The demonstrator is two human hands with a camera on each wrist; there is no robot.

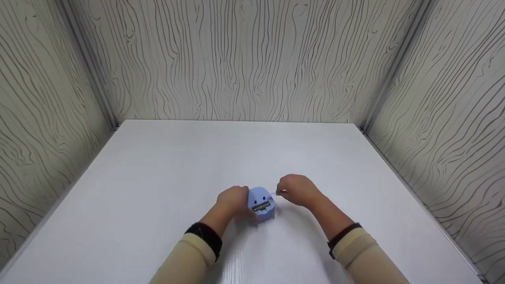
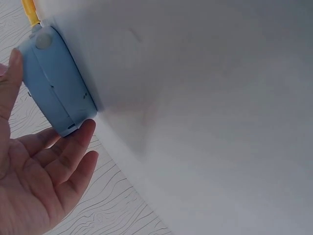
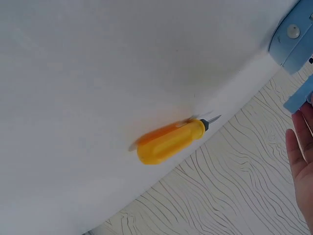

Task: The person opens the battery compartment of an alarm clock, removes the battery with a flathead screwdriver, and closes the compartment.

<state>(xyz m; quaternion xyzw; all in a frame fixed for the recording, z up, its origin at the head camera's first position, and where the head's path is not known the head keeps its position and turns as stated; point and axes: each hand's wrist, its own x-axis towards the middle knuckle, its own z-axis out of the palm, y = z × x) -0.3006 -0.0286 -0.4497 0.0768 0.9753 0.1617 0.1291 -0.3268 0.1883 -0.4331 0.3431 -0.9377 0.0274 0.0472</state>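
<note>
Two cream sleeves (image 1: 183,256) reach in from the near edge, one left and one right, each with a dark band (image 1: 206,238) at the wrist. Past the bands, both hands are busy around a small blue device (image 1: 262,202), a little right of the middle on the near half of the table. The left hand (image 1: 235,200) grips its left side, thumb against one face and fingers bent against another. Two dark dots sit on the face turned upward (rather like a pair of eyes, I'd say), and below them is a narrow opening (image 1: 261,206) with something dark and yellowish inside. From the left wrist, a round pale button (image 2: 44,40) shows on its side.

Just right of the device, the right hand (image 1: 298,190) pinches a small, flat, light-blue piece (image 3: 298,98) (its far end is lost behind the fingers), held apart from the device. A yellow-handled screwdriver (image 3: 168,143) lies on the white table (image 1: 169,165), apart from that hand, with a dark collar and a thin metal tip.

Beyond the far edge stands a pale wall (image 1: 236,63) of dark wood-grain lines, with similar side panels (image 1: 453,130) left and right and grey metal posts (image 1: 83,55) in the corners.
</note>
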